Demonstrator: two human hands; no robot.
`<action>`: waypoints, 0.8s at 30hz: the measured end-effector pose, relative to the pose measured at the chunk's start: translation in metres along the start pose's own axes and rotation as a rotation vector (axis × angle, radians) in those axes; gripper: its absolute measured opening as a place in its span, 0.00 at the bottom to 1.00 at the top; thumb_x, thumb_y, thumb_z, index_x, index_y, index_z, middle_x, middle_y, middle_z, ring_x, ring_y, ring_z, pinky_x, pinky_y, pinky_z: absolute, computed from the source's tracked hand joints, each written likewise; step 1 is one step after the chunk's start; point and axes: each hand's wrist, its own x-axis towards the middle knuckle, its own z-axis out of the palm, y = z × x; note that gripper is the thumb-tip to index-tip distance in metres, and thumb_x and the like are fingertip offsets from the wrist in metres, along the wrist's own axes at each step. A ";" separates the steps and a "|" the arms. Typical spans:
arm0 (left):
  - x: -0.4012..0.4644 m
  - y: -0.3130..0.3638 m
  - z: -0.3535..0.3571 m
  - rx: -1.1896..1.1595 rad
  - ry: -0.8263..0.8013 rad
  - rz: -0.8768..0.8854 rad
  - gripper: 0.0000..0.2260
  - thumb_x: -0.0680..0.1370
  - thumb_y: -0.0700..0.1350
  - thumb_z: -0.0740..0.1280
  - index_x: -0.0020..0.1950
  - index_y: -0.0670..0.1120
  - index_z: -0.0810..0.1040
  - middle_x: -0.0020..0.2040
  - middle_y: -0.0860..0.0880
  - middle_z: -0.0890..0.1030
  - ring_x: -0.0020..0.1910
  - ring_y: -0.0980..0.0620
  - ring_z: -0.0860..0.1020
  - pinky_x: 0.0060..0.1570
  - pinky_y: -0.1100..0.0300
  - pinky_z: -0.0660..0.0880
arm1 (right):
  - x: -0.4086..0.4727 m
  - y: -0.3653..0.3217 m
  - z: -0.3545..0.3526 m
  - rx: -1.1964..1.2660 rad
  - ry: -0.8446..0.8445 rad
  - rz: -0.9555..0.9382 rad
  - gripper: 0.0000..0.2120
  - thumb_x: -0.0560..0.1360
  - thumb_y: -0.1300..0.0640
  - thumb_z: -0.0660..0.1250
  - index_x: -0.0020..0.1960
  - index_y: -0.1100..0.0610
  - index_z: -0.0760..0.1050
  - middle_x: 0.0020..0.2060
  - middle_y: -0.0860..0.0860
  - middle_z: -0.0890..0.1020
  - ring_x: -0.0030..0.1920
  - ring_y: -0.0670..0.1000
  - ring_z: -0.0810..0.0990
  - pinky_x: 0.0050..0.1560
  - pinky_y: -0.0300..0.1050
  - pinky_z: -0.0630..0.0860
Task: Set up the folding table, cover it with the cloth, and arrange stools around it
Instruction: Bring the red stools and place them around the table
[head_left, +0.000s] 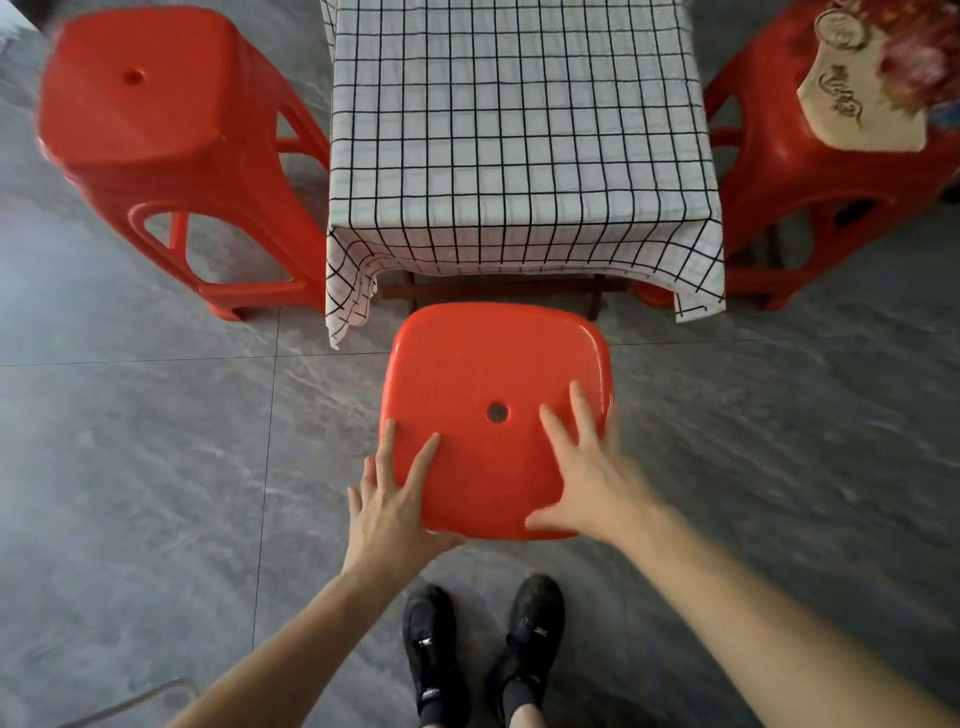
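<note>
Grey floor tiles (156, 441) lie under a table draped in a checked cloth (519, 130), with a red stool (171, 150) at each side. Both hands, left (395, 499) and right (587, 478), spread flat with straight fingers on the near stool (493, 374), which stands just beside the table's near end.

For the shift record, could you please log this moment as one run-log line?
table: checked cloth on | near stool: both hands flat on seat, left hand, right hand | side stools: two placed

red stools (496, 415), white cloth (519, 130) — black grid (windowpane), grey floor (130, 441)
</note>
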 end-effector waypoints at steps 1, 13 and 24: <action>0.002 0.000 0.000 -0.014 -0.012 0.002 0.58 0.59 0.62 0.79 0.77 0.66 0.41 0.77 0.51 0.31 0.73 0.37 0.58 0.66 0.37 0.67 | -0.006 -0.003 0.012 -0.061 -0.017 -0.015 0.66 0.58 0.30 0.74 0.77 0.48 0.34 0.74 0.53 0.27 0.73 0.72 0.35 0.65 0.66 0.69; 0.030 0.029 -0.006 0.027 -0.113 -0.054 0.62 0.59 0.65 0.78 0.73 0.68 0.31 0.74 0.46 0.24 0.66 0.38 0.63 0.51 0.45 0.79 | 0.008 0.024 0.012 -0.117 0.051 -0.045 0.63 0.63 0.39 0.77 0.77 0.47 0.31 0.74 0.52 0.29 0.73 0.69 0.32 0.61 0.61 0.75; 0.076 0.057 -0.022 0.068 -0.117 -0.074 0.60 0.61 0.63 0.78 0.75 0.67 0.34 0.75 0.44 0.26 0.68 0.35 0.62 0.49 0.46 0.77 | 0.043 0.039 -0.031 -0.102 0.076 0.018 0.66 0.60 0.45 0.81 0.77 0.46 0.34 0.76 0.48 0.32 0.75 0.65 0.33 0.67 0.62 0.68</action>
